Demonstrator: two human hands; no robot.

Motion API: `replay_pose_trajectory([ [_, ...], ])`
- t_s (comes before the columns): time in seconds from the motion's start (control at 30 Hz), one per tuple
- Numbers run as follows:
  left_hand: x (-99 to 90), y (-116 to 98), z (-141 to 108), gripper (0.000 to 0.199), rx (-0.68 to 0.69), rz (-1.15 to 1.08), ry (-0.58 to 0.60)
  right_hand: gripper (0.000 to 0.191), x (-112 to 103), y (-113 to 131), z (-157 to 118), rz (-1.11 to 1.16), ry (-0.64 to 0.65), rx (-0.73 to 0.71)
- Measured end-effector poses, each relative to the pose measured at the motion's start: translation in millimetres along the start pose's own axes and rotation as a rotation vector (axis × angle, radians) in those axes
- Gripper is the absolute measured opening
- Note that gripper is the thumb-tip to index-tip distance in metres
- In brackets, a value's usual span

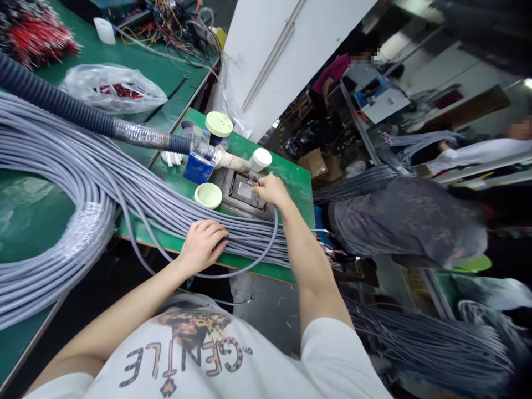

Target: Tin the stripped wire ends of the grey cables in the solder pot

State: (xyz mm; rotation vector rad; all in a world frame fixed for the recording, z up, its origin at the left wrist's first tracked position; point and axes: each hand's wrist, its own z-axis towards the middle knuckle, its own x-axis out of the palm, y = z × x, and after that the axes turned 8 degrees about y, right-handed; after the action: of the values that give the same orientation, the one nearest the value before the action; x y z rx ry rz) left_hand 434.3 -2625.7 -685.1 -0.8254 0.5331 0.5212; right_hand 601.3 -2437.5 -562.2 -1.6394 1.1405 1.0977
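Observation:
My right hand (272, 190) is closed on the end of a grey cable (272, 235), whose thin wires reach over a small solder pot (245, 190) with a silvery surface. From that hand the cable loops down and back to the left. My left hand (203, 244) rests with bent fingers on a thick bundle of grey cables (166, 205); whether it grips any of them I cannot tell. Left of the solder pot stands an open pale-green tub (208, 195). Behind the pot, a hose nozzle (235, 163) points toward it.
A dark corrugated hose (62, 105) crosses from the left. Near the nozzle are a blue box (198, 167), a white cup (261, 159) and a green-lidded jar (219, 124). A plastic bag (114, 88) lies on the left table. People work at the right.

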Motion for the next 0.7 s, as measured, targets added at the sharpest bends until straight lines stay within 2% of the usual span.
replay_pose_trajectory([
  [0.13,0.8,0.5,0.1,0.017,0.008,0.016,-0.017,0.018,12.4,-13.1,12.5,-0.006,0.026,0.068],
  [0.5,0.1,-0.2,1.2,0.018,-0.001,0.017,-0.008,0.022,22.8,-7.6,22.7,-0.029,0.08,0.096],
  [0.7,1.2,0.3,0.8,0.017,-0.006,0.018,-0.007,0.017,16.0,-9.5,18.7,0.032,0.039,0.072],
])
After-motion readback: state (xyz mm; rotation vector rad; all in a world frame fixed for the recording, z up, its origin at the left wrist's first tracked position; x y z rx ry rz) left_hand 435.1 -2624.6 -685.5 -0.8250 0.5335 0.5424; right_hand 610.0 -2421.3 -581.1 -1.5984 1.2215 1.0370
